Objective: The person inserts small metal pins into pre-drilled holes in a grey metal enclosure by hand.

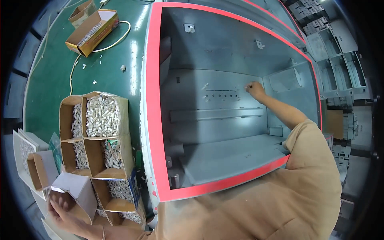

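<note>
My right hand reaches into a large grey metal cabinet. Its fingers are pinched together close to the back panel, right of a row of small holes and slots. Whatever those fingers hold is too small to make out. A few small pale pieces sit on the panel around the holes. At the lower left, my left hand is at the mouth of a white cardboard box, its fingers loosely bent and apart, with nothing visible in them. Shadow inside the box hides its contents.
Beside the left hand, a divided cardboard bin holds many small white and metallic fasteners. A yellow carton lies farther back on the green table near a pale cable. Pink-red edging frames the cabinet opening. Shelving stands at right.
</note>
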A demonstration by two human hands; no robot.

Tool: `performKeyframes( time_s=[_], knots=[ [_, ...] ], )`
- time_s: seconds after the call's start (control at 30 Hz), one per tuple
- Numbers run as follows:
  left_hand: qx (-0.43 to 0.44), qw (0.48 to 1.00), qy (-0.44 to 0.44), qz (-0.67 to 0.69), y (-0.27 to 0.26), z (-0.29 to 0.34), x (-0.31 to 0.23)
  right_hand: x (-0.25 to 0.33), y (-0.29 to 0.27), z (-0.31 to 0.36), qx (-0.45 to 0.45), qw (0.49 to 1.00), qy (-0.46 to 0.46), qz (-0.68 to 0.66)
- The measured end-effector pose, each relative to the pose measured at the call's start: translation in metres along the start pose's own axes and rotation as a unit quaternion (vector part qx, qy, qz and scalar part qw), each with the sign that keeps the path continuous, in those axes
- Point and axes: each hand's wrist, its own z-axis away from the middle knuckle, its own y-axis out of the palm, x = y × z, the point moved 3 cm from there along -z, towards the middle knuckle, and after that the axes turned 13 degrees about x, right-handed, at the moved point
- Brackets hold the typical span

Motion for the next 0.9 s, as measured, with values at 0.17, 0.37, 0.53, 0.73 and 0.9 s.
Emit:
performKeyframes(
  time_s=[0.17,0.37,0.53,0.73,0.9],
  knots=[
    [0.093,0.936,-0.042,-0.336,-0.049,-0.023,0.104,-0.005,0.024,-0.009,0.022,0.995,0.090,-0.028],
    [0.201,0.964,-0.102,-0.140,-0.030,-0.014,0.135,-0.013,0.034,-0.017,0.005,0.995,0.085,-0.053],
    [0.293,0.943,-0.145,0.067,-0.013,-0.011,0.138,-0.001,0.032,-0.014,0.020,0.997,0.067,-0.042],
    [0.251,0.925,-0.042,-0.282,-0.012,-0.009,0.084,0.016,0.028,-0.010,-0.006,0.987,0.040,0.155],
    [0.140,0.961,-0.047,-0.233,-0.019,-0.001,0.046,0.022,0.022,-0.011,0.042,0.977,0.085,0.190]
  ],
)
